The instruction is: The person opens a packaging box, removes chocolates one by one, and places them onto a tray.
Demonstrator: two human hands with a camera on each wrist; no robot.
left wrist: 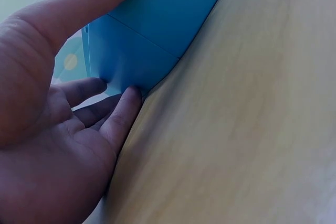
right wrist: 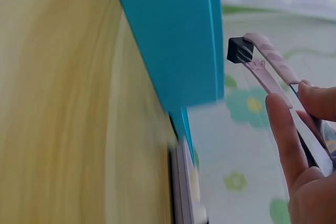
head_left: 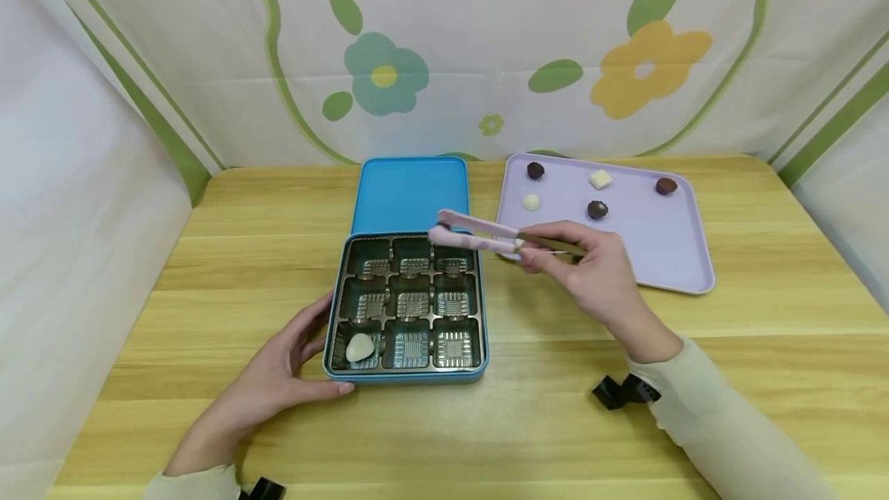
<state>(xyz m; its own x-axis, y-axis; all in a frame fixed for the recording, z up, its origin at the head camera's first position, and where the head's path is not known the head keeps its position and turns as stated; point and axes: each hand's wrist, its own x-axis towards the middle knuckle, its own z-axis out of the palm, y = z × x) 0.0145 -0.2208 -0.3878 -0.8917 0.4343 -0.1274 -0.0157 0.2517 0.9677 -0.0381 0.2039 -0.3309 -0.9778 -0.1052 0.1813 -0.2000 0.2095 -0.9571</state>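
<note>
My right hand (head_left: pixel 590 268) pinches pink-tipped tongs (head_left: pixel 479 234) between thumb and fingers, above the back right of a blue tin (head_left: pixel 406 378). A dark chocolate cube (right wrist: pixel 240 50) is clamped between the tong tips, clearest in the right wrist view. Inside the tin, a dark divided insert (head_left: pixel 410 322) holds one white chocolate (head_left: pixel 359 347) in its front left compartment. My left hand (head_left: pixel 278 373) holds the tin's front left corner, thumb along the front wall and fingers against the left side (left wrist: pixel 126 51).
A lilac tray (head_left: pixel 667 253) at the back right bears several chocolates, including a white square (head_left: pixel 600 179), a white round one (head_left: pixel 531 202) and a dark one (head_left: pixel 597 210). The blue lid (head_left: pixel 413 191) lies behind the tin. A flowered cloth (head_left: pixel 472 60) hangs behind the wooden table.
</note>
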